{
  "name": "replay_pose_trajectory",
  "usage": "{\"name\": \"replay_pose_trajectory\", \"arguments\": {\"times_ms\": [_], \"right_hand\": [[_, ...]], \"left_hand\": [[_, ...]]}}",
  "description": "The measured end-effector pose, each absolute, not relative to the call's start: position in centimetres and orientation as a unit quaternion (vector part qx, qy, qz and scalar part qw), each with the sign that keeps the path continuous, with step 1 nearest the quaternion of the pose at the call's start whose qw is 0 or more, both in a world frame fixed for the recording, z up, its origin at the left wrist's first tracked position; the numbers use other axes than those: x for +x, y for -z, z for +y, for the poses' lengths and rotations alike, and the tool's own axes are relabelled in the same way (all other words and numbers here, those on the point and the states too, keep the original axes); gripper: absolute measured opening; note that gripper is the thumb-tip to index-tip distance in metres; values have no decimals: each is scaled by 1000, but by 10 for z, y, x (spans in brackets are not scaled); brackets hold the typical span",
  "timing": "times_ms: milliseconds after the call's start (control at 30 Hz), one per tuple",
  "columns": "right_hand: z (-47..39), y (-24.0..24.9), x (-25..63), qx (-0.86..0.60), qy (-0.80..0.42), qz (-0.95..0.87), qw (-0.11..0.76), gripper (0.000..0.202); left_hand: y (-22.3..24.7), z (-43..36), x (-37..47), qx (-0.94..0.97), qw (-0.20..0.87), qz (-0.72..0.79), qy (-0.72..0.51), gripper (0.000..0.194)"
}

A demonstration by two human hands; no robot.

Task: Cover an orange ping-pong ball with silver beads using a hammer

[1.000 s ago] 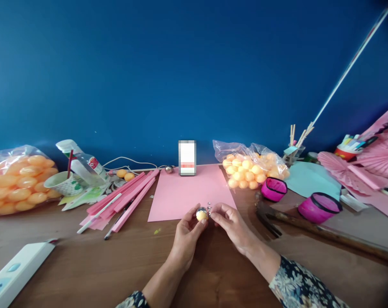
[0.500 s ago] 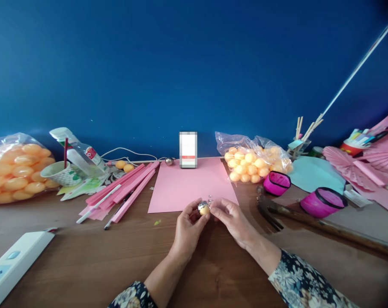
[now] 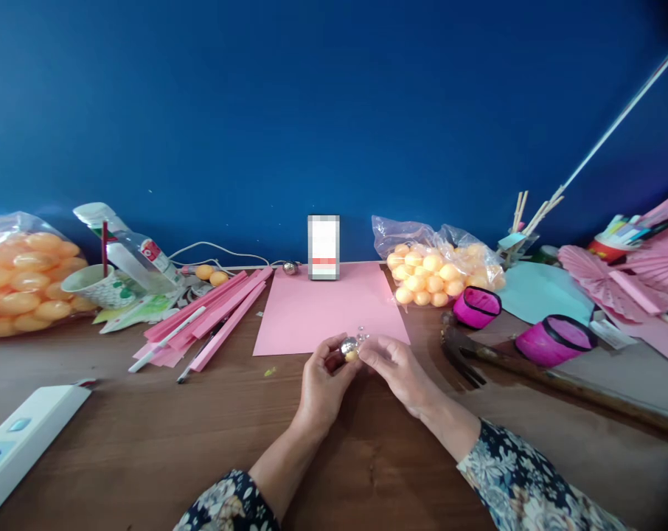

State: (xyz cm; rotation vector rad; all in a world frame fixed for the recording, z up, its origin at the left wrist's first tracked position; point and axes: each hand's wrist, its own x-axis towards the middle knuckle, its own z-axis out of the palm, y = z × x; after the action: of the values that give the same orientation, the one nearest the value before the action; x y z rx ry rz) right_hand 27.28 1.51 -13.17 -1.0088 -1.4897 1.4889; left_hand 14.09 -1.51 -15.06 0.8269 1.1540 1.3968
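Note:
Between the thumb and fingers of my left hand (image 3: pixel 321 385) is a small shiny metal ball (image 3: pixel 349 347), silvery above and yellowish below. My right hand (image 3: pixel 399 372) is closed in a pinch right beside it, its fingertips at the ball's right side. Small clear beads (image 3: pixel 361 335) show at those fingertips; exactly how they are gripped or joined to the ball is too small to tell. Both hands are over the near edge of a pink sheet (image 3: pixel 312 310). A second metal ball (image 3: pixel 290 268) rests at that sheet's far left corner.
A phone (image 3: pixel 324 251) stands upright at the back. Pink paper strips (image 3: pixel 217 317), a paper cup (image 3: pixel 99 286) and a power strip (image 3: pixel 32 439) lie left. Bagged orange balls (image 3: pixel 425 276), magenta bands (image 3: pixel 555 343) and a hammer (image 3: pixel 549 383) lie right.
The view has tipped slightly, so the table sits higher in it. The ball has turned a little in my left hand, showing less yellow. Both hands keep their hold.

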Motion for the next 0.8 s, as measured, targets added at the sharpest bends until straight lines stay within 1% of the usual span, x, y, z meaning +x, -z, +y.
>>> {"name": "replay_pose_trajectory", "arguments": {"times_ms": [200,800], "right_hand": [[15,132,274,-410,-572,-595,388,19],[15,134,273,-419,-579,-588,378,20]], "left_hand": [[155,-14,141,361,533,485,-591,46],[157,-13,141,362,524,492,-593,45]]}}
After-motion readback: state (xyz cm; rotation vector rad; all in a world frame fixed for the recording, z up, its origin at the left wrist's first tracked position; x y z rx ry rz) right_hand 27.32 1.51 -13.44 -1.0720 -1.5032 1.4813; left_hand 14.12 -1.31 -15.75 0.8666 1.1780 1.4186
